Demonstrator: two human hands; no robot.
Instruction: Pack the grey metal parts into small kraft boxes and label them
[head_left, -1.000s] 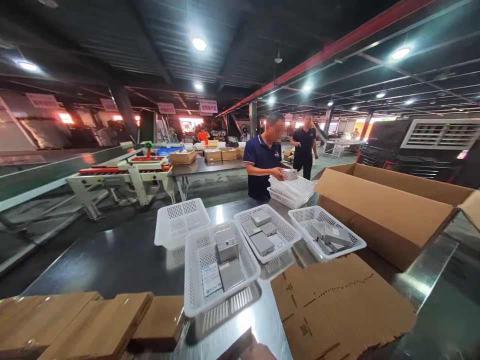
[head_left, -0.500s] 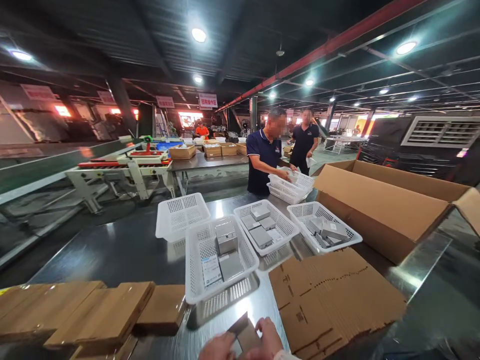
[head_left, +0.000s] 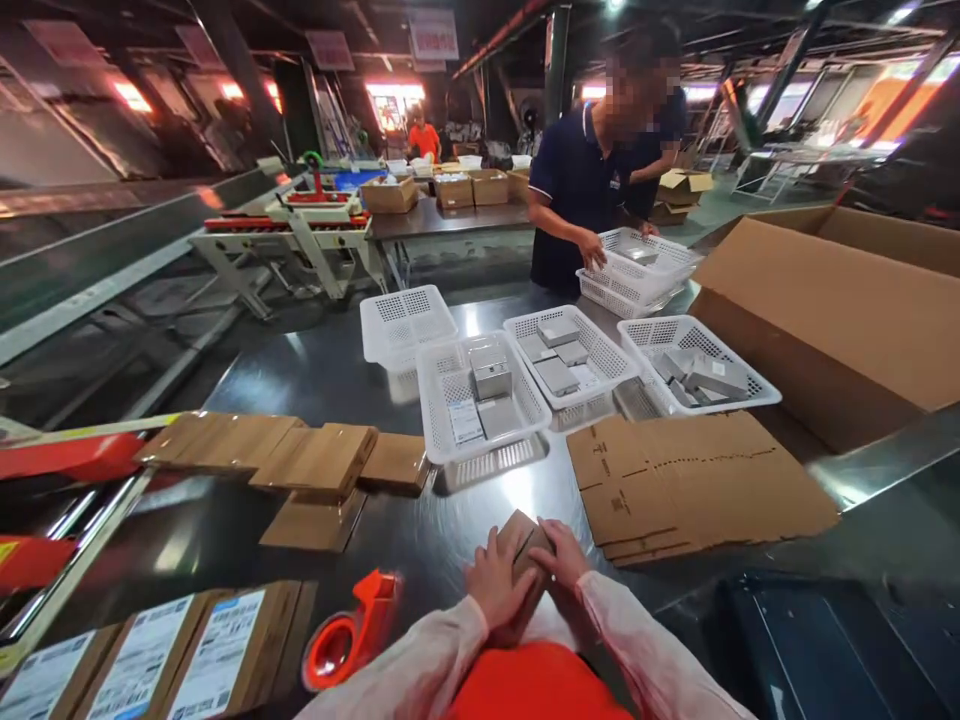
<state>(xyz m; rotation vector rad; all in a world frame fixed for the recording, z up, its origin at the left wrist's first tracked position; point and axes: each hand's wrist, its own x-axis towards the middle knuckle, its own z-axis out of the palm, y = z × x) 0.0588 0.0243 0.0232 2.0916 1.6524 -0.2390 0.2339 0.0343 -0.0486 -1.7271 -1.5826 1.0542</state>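
My left hand [head_left: 495, 583] and my right hand [head_left: 561, 553] both grip a small brown cardboard box [head_left: 523, 535] held just above the near edge of the dark metal table [head_left: 300, 370]. Fingers of both hands press on its sides and folded flaps. Just beyond it sits a white perforated basket [head_left: 480, 405] with grey metal boxes and a leaflet inside. An orange tape dispenser [head_left: 349, 630] lies left of my left arm.
Two more white baskets [head_left: 570, 358] [head_left: 701, 365] hold grey boxes; an empty one [head_left: 405, 320] sits behind. Flat cardboard sheets [head_left: 694, 485] lie right, stacked folded cartons [head_left: 285, 455] left, labelled cartons [head_left: 142, 655] near left. A large open carton [head_left: 832, 310] stands right. A person in a navy shirt [head_left: 581, 185] handles stacked baskets [head_left: 637, 265].
The view has tipped down. My hands have come up into view with the small box and now clasp it on both sides. The person opposite leans over the stacked baskets.
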